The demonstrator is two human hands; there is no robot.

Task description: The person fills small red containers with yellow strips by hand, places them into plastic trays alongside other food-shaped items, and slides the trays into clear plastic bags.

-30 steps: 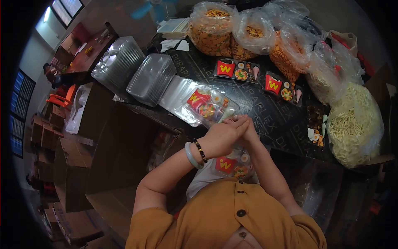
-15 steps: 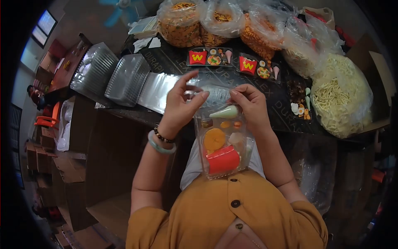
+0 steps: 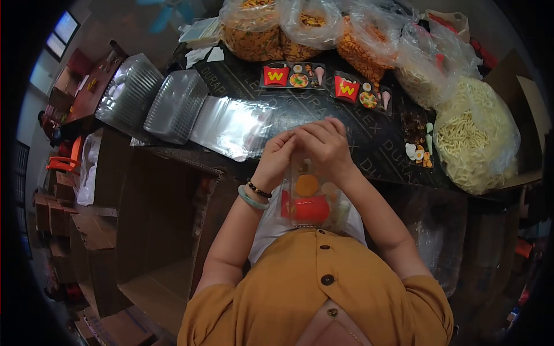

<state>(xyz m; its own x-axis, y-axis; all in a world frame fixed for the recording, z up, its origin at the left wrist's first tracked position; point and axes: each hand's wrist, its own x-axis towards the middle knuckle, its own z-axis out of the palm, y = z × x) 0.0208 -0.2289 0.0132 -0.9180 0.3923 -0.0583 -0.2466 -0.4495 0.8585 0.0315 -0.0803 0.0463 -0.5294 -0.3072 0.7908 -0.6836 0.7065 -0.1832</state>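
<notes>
A clear plastic pack (image 3: 304,185) stands upright over my lap, with an orange round piece and a red box-shaped piece (image 3: 307,209) showing through it. Its top edge is pinched by my left hand (image 3: 278,158), the one with the bracelets. Against it is my right hand (image 3: 326,147), fingers bent over the pack's top and hiding it. Beyond my hands on the dark table (image 3: 300,112) lie two packs of toy food, one at the centre (image 3: 293,75) and one to its right (image 3: 359,92). Clear plastic sleeves (image 3: 231,128) lie left of my hands.
Stacked clear trays (image 3: 176,106) stand at the left of the table. Bags of orange pieces (image 3: 251,37) line the back, and a bag of pale pieces (image 3: 473,135) sits at the right beside a small filled tray (image 3: 416,138). Open cardboard boxes (image 3: 167,230) stand below left.
My hands have come together over the top of the pack; they were apart before, the left one with spread fingers. The pack's upper part is now covered by them.
</notes>
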